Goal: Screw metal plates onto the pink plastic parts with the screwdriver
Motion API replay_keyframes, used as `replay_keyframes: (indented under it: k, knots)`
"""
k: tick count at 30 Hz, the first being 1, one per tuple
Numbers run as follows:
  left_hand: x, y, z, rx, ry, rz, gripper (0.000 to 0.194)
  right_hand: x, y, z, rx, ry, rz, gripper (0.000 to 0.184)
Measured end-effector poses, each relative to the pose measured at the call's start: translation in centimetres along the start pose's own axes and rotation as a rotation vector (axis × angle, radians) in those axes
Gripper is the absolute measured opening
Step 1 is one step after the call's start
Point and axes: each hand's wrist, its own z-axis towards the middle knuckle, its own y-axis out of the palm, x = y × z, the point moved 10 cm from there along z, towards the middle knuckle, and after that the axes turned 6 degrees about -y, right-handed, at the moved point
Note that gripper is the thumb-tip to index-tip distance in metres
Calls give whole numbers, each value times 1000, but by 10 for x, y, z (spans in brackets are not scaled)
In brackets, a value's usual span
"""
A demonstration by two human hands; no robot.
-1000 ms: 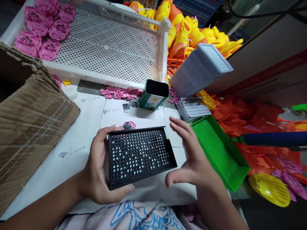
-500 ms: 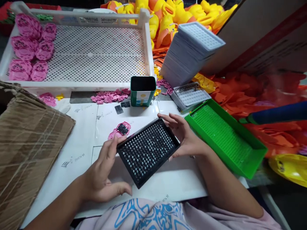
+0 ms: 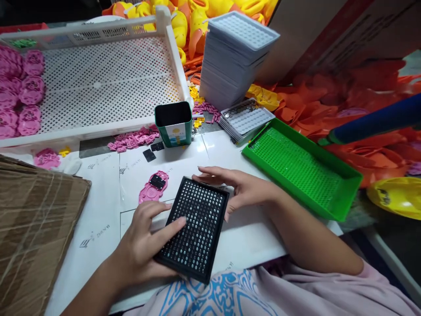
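Observation:
A black rectangular tray (image 3: 197, 228) is tilted in front of me, its holes filled with rows of small shiny metal pieces, apparently screws. My left hand (image 3: 144, 241) grips its left side, with one finger reaching over the rows. Around the upper right corner curl the fingers of my right hand (image 3: 241, 188). Just beyond the tray, a pink plastic shell (image 3: 149, 192) lies on the white sheet (image 3: 98, 206) with a black circuit board (image 3: 158, 181) on it. Two more small dark boards (image 3: 149, 155) rest near a green tin (image 3: 177, 136).
A white perforated crate (image 3: 108, 79) holds pink parts (image 3: 31, 90) on the left. White trays (image 3: 230, 61) are stacked high at the back. At right lies a green perforated tray (image 3: 299, 171) beside orange pieces (image 3: 362, 153). A cardboard box (image 3: 39, 232) stands at left.
The black tray has turned more upright and come nearer my body. My left finger now reaches over its rows. The camera view has shifted right.

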Motion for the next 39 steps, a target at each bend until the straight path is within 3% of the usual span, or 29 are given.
replay_keyframes:
  k: [3, 8, 16, 24, 39]
  knots:
    - [8, 13, 1, -73, 30, 107, 57, -2, 5, 2, -58, -2, -132, 94]
    - [16, 29, 0, -145, 47, 184, 57, -5, 9, 3, -91, 0, -215, 90]
    - [26, 13, 2, 10, 100, 168, 34, 0, 4, 1, -24, 23, 19, 90]
    - [35, 1, -4, 166, 159, 176, 22, 5, -5, 1, 38, 67, -1, 79]
    - [34, -5, -8, 150, 168, 199, 23, 3, -7, 0, 41, 33, -14, 79]
